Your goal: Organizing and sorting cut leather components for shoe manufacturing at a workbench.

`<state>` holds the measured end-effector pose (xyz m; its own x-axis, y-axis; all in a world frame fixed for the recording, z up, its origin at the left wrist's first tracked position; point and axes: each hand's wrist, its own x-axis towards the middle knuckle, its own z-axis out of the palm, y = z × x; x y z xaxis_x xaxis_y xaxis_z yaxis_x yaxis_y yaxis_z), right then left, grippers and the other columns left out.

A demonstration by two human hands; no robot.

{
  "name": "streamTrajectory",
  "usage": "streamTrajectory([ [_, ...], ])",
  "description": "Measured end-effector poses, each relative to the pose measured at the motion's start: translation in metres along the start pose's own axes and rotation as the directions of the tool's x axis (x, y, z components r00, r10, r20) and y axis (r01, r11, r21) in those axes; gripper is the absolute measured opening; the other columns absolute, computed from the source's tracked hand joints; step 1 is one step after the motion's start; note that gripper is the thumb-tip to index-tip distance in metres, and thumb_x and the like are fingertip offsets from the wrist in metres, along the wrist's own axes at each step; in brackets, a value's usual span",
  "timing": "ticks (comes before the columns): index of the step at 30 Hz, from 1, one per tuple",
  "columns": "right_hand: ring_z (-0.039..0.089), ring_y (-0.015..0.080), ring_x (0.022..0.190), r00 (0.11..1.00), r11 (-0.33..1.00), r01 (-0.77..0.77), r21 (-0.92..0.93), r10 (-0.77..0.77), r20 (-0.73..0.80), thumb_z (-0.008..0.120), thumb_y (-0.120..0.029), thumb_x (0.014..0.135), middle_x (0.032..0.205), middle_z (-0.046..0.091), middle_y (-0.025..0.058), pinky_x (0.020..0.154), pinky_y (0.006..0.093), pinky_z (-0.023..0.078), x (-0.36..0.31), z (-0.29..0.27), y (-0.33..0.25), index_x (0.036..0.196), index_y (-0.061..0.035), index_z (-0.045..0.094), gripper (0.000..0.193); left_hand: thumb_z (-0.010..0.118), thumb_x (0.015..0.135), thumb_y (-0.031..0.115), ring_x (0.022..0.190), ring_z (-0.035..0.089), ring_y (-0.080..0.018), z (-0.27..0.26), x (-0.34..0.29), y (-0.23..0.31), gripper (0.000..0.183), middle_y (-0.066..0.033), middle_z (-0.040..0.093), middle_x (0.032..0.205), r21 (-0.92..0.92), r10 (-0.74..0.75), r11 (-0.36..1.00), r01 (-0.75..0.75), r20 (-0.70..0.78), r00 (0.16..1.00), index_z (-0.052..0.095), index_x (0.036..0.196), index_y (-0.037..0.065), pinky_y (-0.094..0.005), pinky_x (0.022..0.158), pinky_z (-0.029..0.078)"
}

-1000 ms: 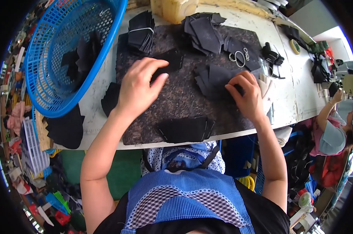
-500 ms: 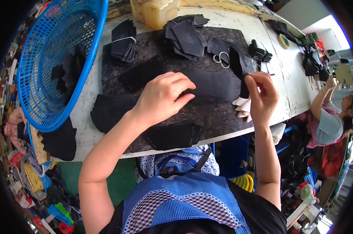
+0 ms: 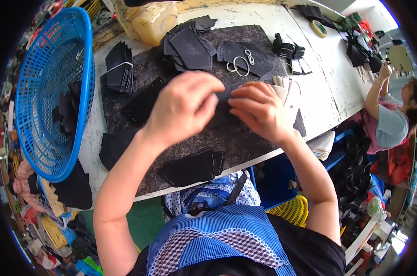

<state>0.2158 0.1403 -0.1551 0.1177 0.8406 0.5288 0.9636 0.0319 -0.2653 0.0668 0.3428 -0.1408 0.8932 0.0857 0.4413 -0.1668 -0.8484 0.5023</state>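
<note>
Over the dark mottled board, my two hands nearly meet above a black fabric piece. My left hand has its fingers curled in and slightly blurred, the tips at the piece's left side; what they grip is hidden. My right hand is bent over the piece with its fingers together, closed on its edge. Beyond them lie a loose stack of black cut pieces and another black stack with white rings on top. A stitched black piece rests near the board's front edge.
A blue plastic basket with black scraps stands at the left. Banded black pieces lie beside it. A yellowish container is at the back, a tape roll at the far right. Another person works at the right.
My right hand has come left from the board's right side, bringing the black strip toward my left hand. The view has shifted slightly.
</note>
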Motion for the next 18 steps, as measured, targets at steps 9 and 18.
streamTrajectory([
  [9,0.065,0.0272,0.096,0.877,0.872,-0.478,0.11,0.467,0.11,0.076,-0.005,0.087,0.093,0.071,0.0099,0.084,0.0396,0.053,-0.036,-0.047,0.016,0.095,-0.0041,0.075,0.008,0.081,0.084,0.019,0.106,0.068,-0.0311,0.015,-0.007,-0.004,0.032,-0.0117,0.071,0.116,0.158,0.137,0.972,-0.177,0.236,0.962,0.073,0.11,0.002,-0.0393,0.09,0.056],
  [18,0.062,0.0308,0.108,0.933,0.936,-0.349,0.044,0.343,0.105,0.08,-0.012,0.082,0.105,0.069,0.0091,0.095,0.0407,0.052,-0.029,-0.023,0.015,0.1,-0.0073,0.075,0.019,0.07,0.094,0.016,0.099,0.072,-0.0371,0.017,-0.005,-0.01,0.022,-0.0198,0.075,0.106,-0.046,-0.18,0.982,0.184,0.078,0.981,0.072,0.1,-0.006,-0.0393,0.087,0.058],
])
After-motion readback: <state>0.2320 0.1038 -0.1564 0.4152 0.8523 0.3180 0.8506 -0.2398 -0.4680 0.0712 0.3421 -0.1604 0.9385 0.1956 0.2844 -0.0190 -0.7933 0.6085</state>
